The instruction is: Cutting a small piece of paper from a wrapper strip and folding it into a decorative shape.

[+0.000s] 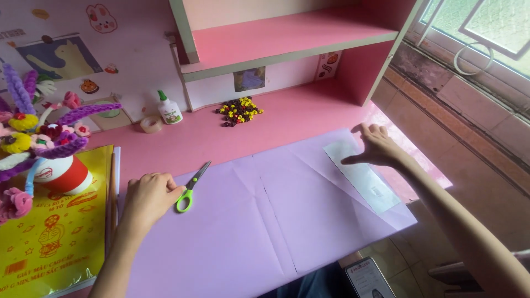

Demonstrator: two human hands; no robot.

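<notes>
A large lilac paper sheet (259,221) with fold creases lies across the pink desk (309,113). My left hand (148,196) rests on its left part with fingers curled, touching the green handle of a pair of scissors (191,187). My right hand (378,144) presses flat with spread fingers on the far end of a clear ruler (361,175) that lies on the sheet's right side.
At the left, a red-and-white cup of pipe-cleaner flowers (41,138) stands on a yellow packet (52,232). A glue bottle (169,108), a tape roll (150,124) and a pile of small beads (240,110) sit at the back. A phone (367,278) lies below the desk edge.
</notes>
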